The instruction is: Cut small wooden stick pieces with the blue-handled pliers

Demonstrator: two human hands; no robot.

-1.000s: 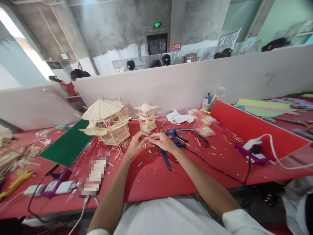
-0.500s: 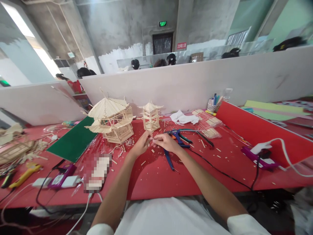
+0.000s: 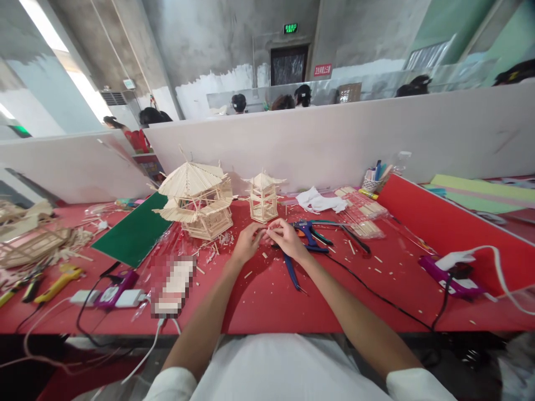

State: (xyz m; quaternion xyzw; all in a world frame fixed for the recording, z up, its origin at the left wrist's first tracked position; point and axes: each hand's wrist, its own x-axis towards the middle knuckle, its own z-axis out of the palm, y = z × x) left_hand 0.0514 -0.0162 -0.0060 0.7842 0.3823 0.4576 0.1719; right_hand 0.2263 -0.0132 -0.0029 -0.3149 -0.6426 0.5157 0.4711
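Left hand [image 3: 247,243] and right hand [image 3: 287,239] meet fingertip to fingertip, each grip pinched on a small wooden stick piece [image 3: 264,230] just above the red table [image 3: 267,301], in front of the small stick pavilion [image 3: 263,196]. That pavilion and the larger one [image 3: 196,199] look finished; this piece is not yet fixed to anything. Glue gun [image 3: 311,236] lies just right.

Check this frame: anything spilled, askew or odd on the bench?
Yes: short wood offcuts lie scattered over the red table, thickest by the large stick pavilion. Both models stand upright. The left hand and right hand meet over a small piece; blue pliers lie beside them.
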